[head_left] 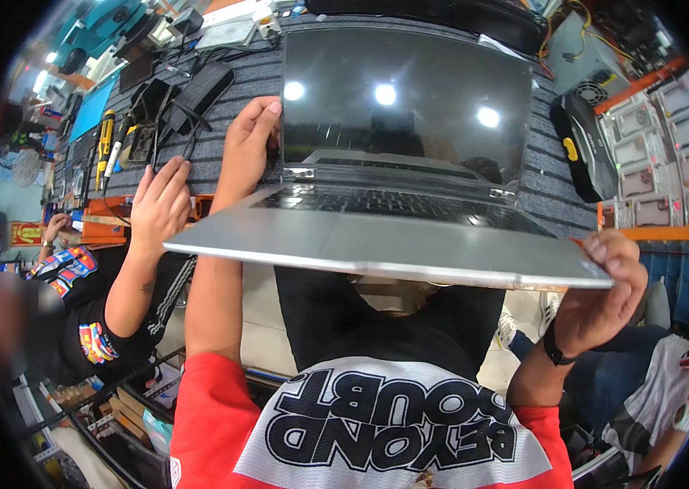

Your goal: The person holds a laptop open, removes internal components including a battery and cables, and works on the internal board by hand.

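Observation:
An open silver laptop (377, 236) spans the middle at the bench's near edge, its dark screen (405, 122) reflecting ceiling lights and its base reaching out over my lap. My left hand (251, 138) grips the lid's left edge near its upper half, fingers closed. With fingers wrapped round the base's front right corner, my right hand (605, 289) holds it from the side. The keyboard (377, 204) shows below the hinges, one of which (300, 173) is visible at the left. The underside of the laptop is hidden.
A co-worker's hand (161, 204) rests beside my left forearm; another person (658, 391) sits at right. The ribbed mat (556, 204) bears screwdrivers (105, 138), cables, dark pouches (198, 102) and a black tool (581, 151). A power supply (581, 61) and clear parts boxes (650, 147) stand at right.

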Available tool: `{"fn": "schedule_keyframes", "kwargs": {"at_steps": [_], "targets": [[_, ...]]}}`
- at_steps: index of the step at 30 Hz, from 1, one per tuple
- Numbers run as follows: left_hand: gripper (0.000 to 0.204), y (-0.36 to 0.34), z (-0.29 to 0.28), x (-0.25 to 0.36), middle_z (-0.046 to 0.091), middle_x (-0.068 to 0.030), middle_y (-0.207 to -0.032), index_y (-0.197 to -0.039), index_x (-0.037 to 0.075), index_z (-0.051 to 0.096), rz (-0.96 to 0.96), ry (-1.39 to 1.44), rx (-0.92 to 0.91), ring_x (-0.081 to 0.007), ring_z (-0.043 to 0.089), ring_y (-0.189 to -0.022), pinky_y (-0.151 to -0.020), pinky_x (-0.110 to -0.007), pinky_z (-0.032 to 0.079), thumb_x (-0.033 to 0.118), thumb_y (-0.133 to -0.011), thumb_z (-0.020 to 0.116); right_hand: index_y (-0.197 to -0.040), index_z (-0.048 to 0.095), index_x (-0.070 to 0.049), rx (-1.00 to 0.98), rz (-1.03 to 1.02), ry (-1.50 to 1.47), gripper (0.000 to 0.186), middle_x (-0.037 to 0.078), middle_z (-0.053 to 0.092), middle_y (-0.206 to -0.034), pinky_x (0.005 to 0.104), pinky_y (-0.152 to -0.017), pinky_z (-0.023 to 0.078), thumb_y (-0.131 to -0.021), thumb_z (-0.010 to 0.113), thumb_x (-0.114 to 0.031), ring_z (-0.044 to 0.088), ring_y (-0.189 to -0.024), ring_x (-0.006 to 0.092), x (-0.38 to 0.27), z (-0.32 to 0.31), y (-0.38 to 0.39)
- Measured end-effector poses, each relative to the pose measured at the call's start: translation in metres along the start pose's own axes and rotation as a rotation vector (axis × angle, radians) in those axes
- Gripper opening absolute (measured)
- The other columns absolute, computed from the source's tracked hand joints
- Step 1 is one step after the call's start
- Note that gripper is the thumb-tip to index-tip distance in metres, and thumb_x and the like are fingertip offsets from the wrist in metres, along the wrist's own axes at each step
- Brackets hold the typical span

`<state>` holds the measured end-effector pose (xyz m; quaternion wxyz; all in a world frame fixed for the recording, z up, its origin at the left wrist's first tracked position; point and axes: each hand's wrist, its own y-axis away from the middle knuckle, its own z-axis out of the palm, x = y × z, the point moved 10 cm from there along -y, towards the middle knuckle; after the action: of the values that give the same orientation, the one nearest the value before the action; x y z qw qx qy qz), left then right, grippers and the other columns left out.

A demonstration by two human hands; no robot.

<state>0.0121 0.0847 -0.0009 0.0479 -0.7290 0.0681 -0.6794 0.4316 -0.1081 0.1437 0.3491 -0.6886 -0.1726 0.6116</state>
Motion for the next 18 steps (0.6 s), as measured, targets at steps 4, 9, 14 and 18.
{"fn": "schedule_keyframes", "kwargs": {"at_steps": [4,9,14,18], "targets": [[0.022,-0.003,-0.005,-0.009,0.057,0.0057,-0.079,-0.11,0.003,0.067,-0.022,-0.027,-0.019,-0.0036,0.049,-0.069,-0.063,-0.02,0.039,0.021,-0.104,0.057,-0.104,0.057,0.001,0.003,0.01,-0.03,0.023,0.017,0.059,-0.1,0.0356,-0.085,0.045,-0.104,0.055,-0.022,0.057,-0.093,0.0238,0.006,0.002,-0.016],[0.021,-0.008,-0.005,-0.021,0.052,0.0081,-0.075,-0.109,0.003,0.066,-0.073,-0.039,-0.009,-0.0005,0.045,-0.065,-0.057,-0.018,0.036,0.022,-0.103,0.058,-0.104,0.06,0.004,0.022,0.038,-0.134,0.016,0.018,0.062,-0.104,0.0327,-0.089,0.046,-0.103,0.055,-0.011,0.059,-0.093,0.0203,0.017,0.002,-0.031],[0.022,-0.015,-0.008,-0.035,0.057,0.0074,-0.078,-0.108,0.002,0.066,-0.06,-0.024,0.016,0.0005,0.049,-0.066,-0.056,-0.019,0.039,0.023,-0.103,0.06,-0.11,0.062,0.003,0.014,0.043,0.004,0.02,0.014,0.063,-0.112,0.0335,-0.092,0.049,-0.105,0.055,-0.016,0.06,-0.102,0.0197,0.023,-0.003,-0.035],[0.024,-0.015,-0.004,-0.041,0.064,0.0008,-0.098,-0.117,0.002,0.061,0.025,0.216,-0.186,-0.0059,0.058,-0.089,-0.079,-0.021,0.05,0.019,-0.101,0.061,-0.111,0.062,0.002,0.055,0.101,-0.048,0.019,0.011,0.064,-0.113,0.033,-0.092,0.05,-0.104,0.057,-0.015,0.061,-0.102,0.0167,0.028,-0.005,-0.039]]}}
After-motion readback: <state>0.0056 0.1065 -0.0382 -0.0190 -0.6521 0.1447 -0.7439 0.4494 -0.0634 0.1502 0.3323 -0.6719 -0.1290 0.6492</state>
